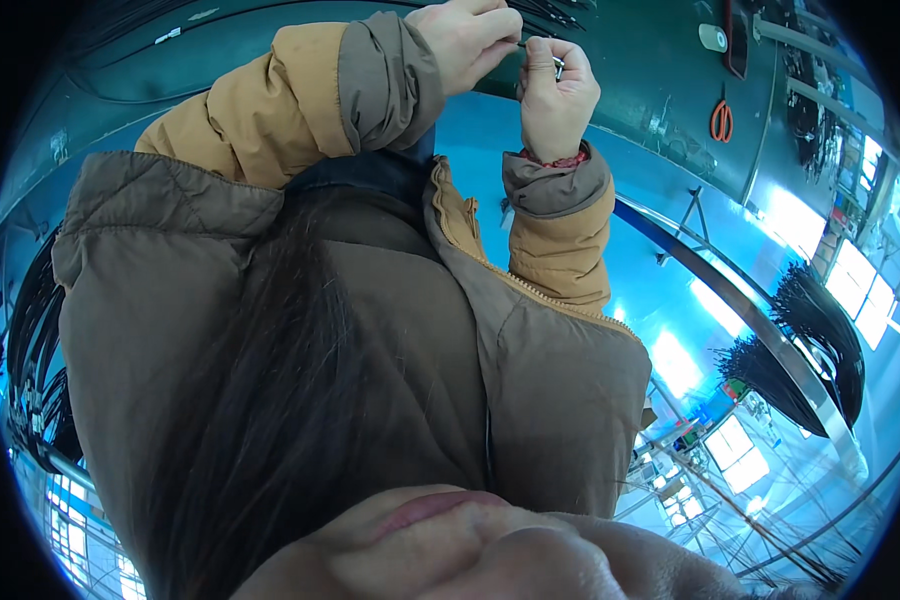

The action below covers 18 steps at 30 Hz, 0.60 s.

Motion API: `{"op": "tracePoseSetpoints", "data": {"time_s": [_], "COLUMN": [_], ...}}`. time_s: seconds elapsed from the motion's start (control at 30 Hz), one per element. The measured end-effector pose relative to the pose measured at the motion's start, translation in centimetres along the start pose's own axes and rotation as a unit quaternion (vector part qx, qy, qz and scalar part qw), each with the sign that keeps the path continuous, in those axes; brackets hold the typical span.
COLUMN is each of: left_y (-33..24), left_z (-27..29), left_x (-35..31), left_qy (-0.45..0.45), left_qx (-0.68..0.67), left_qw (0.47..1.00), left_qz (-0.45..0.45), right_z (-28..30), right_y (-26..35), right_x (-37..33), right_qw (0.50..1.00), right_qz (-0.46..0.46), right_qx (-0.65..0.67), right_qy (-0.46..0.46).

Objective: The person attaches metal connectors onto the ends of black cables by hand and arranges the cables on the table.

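At the near edge of a green work table (240, 70), my two hands almost meet. My left hand (462, 45) is closed, fingers pinched on a thin black cable. A short dark piece of this cable (522, 44) shows between the hands. Close by on the right, my right hand (558, 98) is closed with thumb and forefinger pinched together. A small shiny metal piece (558, 68) peeks out between its fingers; its exact kind is too small to make out. Whether the cable enters that piece is hidden by the fingers.
Scissors with orange handles (722, 120) lie on the table to the right, near a dark phone-like slab (737, 45) and a small white rounded object (712, 38). Black cables run along the table's far left. Bundles of black cables (820, 330) hang on a metal rail at right.
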<state>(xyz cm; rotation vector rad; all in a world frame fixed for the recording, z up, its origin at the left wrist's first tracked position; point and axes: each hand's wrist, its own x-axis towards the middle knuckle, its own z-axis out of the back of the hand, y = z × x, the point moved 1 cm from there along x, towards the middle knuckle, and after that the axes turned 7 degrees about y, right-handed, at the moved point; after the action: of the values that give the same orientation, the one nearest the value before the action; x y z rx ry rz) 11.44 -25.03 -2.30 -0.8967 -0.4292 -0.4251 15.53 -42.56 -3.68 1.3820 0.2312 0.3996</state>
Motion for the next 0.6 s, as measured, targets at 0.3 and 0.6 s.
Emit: {"op": "tracePoseSetpoints", "data": {"time_s": [0.3,0.6], "left_y": [2.1,8.1], "left_z": [6.5,22.6], "left_x": [-3.5,-17.0], "left_qy": [0.085,0.101], "left_qx": [0.162,0.342], "left_qw": [0.982,0.931], "left_qz": [0.043,0.079], "right_z": [2.9,5.3], "right_y": [-0.5,-3.2], "right_x": [0.1,0.4], "right_qw": [0.98,0.983], "right_qz": [-0.124,-0.155], "right_qx": [0.124,-0.003], "right_qy": [-0.093,-0.096]}}
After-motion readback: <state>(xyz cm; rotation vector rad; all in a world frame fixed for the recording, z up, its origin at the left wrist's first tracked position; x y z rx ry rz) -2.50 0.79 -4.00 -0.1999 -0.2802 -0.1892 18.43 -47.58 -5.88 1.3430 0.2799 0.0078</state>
